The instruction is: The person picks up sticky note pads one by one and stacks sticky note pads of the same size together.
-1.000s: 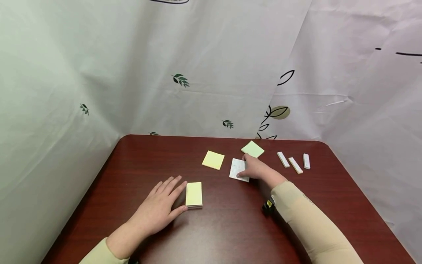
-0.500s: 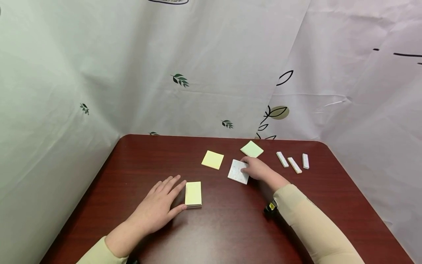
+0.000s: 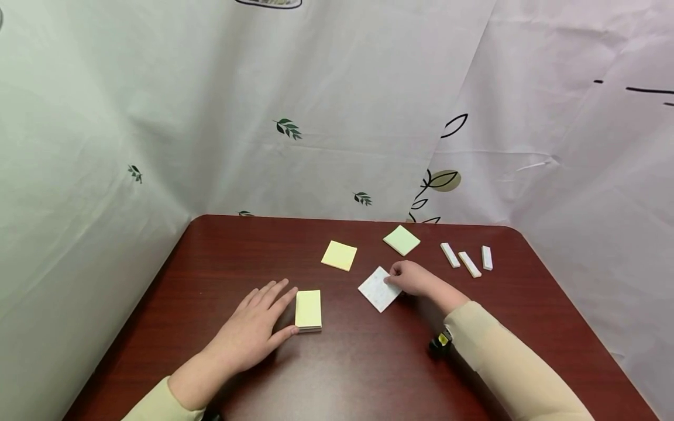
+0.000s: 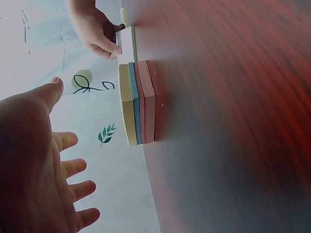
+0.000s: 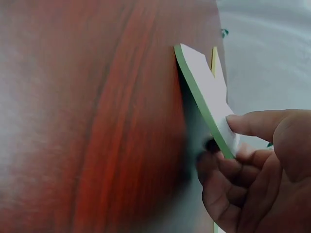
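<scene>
My right hand (image 3: 418,280) pinches a sticky note pad (image 3: 377,290) by its right corner, thumb on the upper face. That face looks white with faint print, and in the right wrist view the pad's edge (image 5: 201,104) is green and tilts up off the table. A stack of smaller sticky note pads (image 3: 308,309) lies left of it. Yellow, blue and pink layers of the stack (image 4: 138,104) show in the left wrist view. My left hand (image 3: 244,336) lies beside the stack with fingers spread, its thumb tip near the lower left corner; contact is unclear.
Farther back on the dark red table (image 3: 253,245) lie a yellow sticky pad (image 3: 339,255) and a pale green one (image 3: 402,240). Three narrow white strips (image 3: 470,264) lie at the back right. A patterned white curtain (image 3: 316,105) closes off the table's back.
My right hand has drawn the white-faced pad toward me and slightly left, turning it to a diamond angle. My left hand and the stack have stayed put.
</scene>
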Motion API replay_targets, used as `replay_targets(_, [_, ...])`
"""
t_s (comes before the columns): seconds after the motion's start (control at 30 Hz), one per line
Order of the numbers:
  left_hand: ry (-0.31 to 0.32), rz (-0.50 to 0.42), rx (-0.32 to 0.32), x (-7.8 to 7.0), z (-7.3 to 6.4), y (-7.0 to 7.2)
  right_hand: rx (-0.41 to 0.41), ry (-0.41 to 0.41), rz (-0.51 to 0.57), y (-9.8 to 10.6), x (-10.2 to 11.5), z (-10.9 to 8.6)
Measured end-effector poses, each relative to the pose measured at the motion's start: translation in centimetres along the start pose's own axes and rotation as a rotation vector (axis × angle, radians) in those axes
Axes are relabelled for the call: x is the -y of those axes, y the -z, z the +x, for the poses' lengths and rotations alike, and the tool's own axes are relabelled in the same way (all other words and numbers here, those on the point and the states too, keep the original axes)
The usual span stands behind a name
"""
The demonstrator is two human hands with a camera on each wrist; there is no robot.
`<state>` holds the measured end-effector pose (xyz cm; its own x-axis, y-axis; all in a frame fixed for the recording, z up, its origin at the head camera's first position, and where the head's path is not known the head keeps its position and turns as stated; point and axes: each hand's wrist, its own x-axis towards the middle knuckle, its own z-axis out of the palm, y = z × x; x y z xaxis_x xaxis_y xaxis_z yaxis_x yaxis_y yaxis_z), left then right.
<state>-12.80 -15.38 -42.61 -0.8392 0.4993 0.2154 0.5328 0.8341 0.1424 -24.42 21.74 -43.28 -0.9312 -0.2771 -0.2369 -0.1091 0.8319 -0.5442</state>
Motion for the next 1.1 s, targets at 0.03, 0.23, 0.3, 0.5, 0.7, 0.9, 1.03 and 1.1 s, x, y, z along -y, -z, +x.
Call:
replay_targets(0.03, [-0.002,0.001,-0.001,0.0,0.0,0.0,0.020,-0.010,0.024,-0.1,0.0,-0.2])
replay_targets(0.23, [-0.011,0.003,-0.011,0.0,0.2,-0.1,0.141,-0.042,0.166,-0.7,0.2,-1.7])
replay_targets(0.3, [-0.014,0.003,-0.009,-0.1,0.2,-0.1,0.171,-0.042,0.198,-0.9,0.4,-2.1])
replay_targets(0.5, [-0.017,-0.001,0.002,-0.2,0.3,-0.1,0.240,-0.030,0.263,-1.8,0.9,-3.1])
replay_targets(0.7, [-0.015,0.001,0.007,-0.2,0.5,-0.2,0.263,-0.034,0.324,-3.0,1.2,-3.3])
replay_targets(0.9, [-0.024,-0.001,0.005,-0.4,0.7,-0.3,0.246,-0.058,0.343,-3.5,1.6,-3.2])
replay_targets(1.03, [-0.026,-0.003,0.003,-0.4,0.8,-0.4,0.229,-0.083,0.310,-3.5,2.3,-3.1])
replay_targets(1.1, [-0.024,-0.004,0.004,-0.4,0.8,-0.4,0.227,-0.095,0.282,-3.5,2.5,-3.0])
